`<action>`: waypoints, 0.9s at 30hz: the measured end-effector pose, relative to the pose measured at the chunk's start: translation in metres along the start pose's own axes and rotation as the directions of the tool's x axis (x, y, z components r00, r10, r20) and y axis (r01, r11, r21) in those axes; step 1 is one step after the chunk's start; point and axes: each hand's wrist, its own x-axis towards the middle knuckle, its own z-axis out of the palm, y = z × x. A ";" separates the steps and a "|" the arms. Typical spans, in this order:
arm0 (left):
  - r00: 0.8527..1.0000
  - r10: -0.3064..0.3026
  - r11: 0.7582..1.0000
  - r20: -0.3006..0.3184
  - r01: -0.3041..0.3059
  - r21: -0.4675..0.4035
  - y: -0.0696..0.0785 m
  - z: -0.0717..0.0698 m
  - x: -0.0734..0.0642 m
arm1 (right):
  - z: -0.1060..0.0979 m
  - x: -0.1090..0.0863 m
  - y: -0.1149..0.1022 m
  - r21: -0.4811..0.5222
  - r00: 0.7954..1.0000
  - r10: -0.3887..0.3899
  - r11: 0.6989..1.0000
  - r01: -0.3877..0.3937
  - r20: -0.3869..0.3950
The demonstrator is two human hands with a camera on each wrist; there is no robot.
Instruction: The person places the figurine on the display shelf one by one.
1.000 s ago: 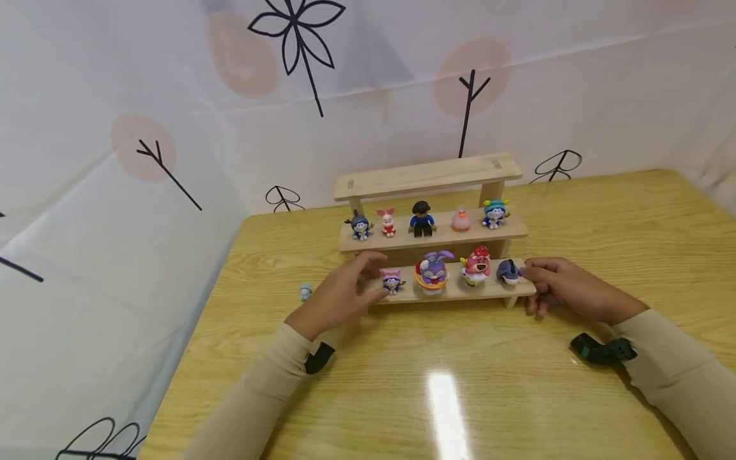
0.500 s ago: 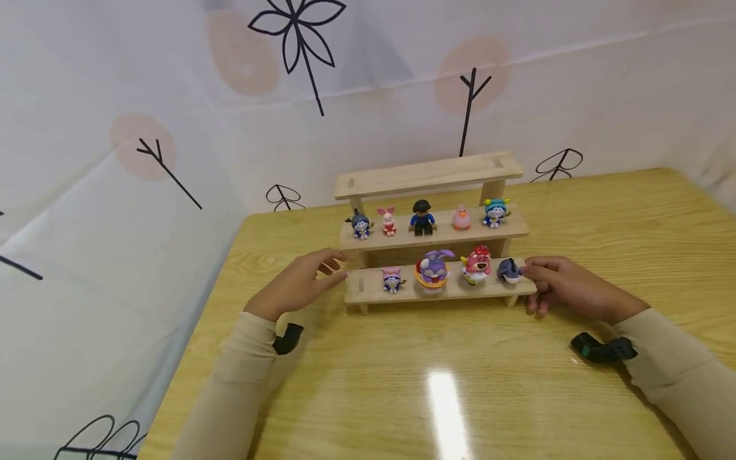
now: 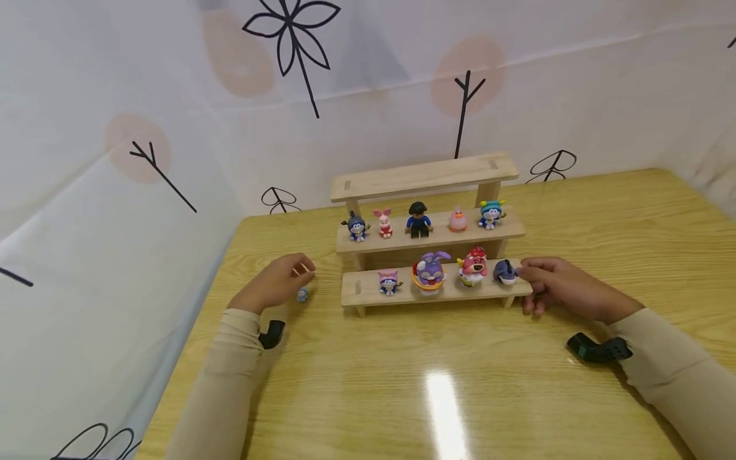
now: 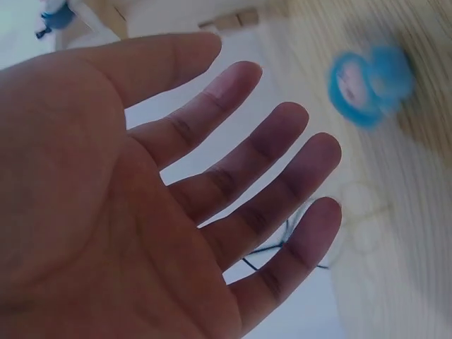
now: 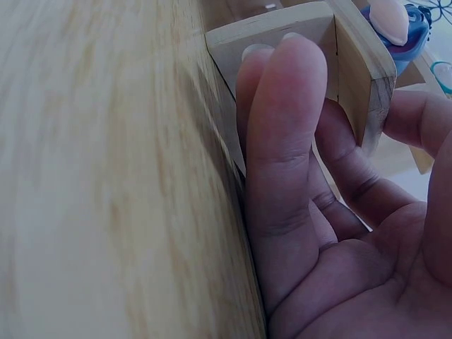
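My left hand (image 3: 273, 282) is beside a small blue figurine (image 3: 302, 294) on the tabletop. In the left wrist view its fingers are spread, and the blurred figurine (image 4: 371, 85) lies beyond the fingertips. My right hand (image 3: 569, 291) pinches the right end of the lowest board of a three-tier wooden display stand (image 3: 368, 295), thumb on top and fingers below. Next to that thumb sits a dark grey-blue figurine (image 3: 505, 273). Along the same board are a red-and-pink bear figurine (image 3: 473, 265), a purple rabbit figurine (image 3: 429, 271) and a pink-hatted figurine (image 3: 388, 282).
The middle board bears several figurines, among them a pink piglet (image 3: 384, 223), a black-haired toy man (image 3: 418, 220) and a pink duck (image 3: 457, 220). A patterned white cloth (image 3: 368, 96) hangs behind the wood-grain table (image 3: 368, 383).
My left hand has left the pink-hatted figurine and moved left, off the stand, to the small blue figurine. My right hand stays at the stand's right end.
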 end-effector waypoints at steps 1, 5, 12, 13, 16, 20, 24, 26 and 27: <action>1.000 -0.007 1.000 0.005 0.007 0.003 -0.003 -0.001 0.000 | 0.000 0.000 0.000 -0.002 1.000 0.000 1.000 0.000 0.000; 0.999 -0.047 0.999 0.022 0.046 0.007 -0.013 -0.003 0.001 | -0.001 -0.001 0.000 -0.009 1.000 -0.010 1.000 0.010 -0.013; 0.991 -0.088 0.996 0.097 0.088 0.002 -0.025 -0.004 0.002 | 0.000 -0.001 0.002 -0.006 1.000 0.002 1.000 -0.002 -0.001; 0.991 -0.088 0.996 0.105 0.088 0.002 -0.026 -0.004 0.002 | 0.000 -0.001 0.002 -0.005 1.000 0.001 1.000 -0.001 0.000; 0.989 -0.089 0.996 0.114 0.089 0.003 -0.027 -0.003 0.003 | 0.000 -0.001 0.001 -0.001 1.000 -0.016 1.000 0.016 0.001; 0.988 -0.099 0.995 0.116 0.101 -0.004 -0.028 -0.001 0.003 | 0.000 0.000 0.001 0.004 1.000 -0.022 1.000 0.022 0.005; 0.989 -0.097 0.995 0.111 0.099 -0.017 -0.029 0.001 0.002 | 0.000 0.002 0.002 0.010 1.000 -0.012 1.000 0.012 0.011; 0.991 -0.088 0.996 0.100 0.090 -0.019 -0.028 0.001 0.002 | 0.000 0.002 0.003 0.009 1.000 -0.011 1.000 0.011 0.013; 0.992 -0.083 0.996 0.094 0.085 -0.018 -0.028 0.001 0.002 | 0.000 0.002 0.003 0.007 1.000 -0.011 1.000 0.011 0.012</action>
